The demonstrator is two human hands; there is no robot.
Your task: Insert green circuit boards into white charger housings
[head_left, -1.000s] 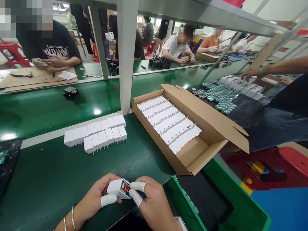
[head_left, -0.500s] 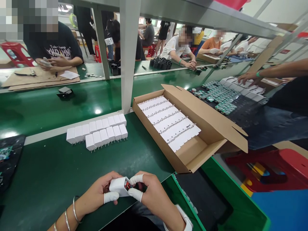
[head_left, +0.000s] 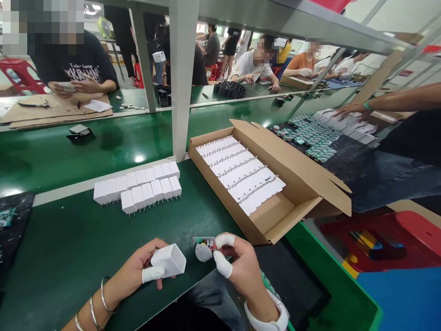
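Holding white shell (head_left: 168, 260) left (head_left: 144, 269), apparently circuit board (head_left: 204, 248) right (head_left: 236, 264).

White shell (head_left: 168, 260), white finger cots (head_left: 152, 274), dark green surface (head_left: 69, 248), brown box (head_left: 296, 177), silver bangles (head_left: 103, 299).

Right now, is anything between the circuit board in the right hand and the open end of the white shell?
Nothing visible: only bare green mat lies between the circuit board and the white shell.
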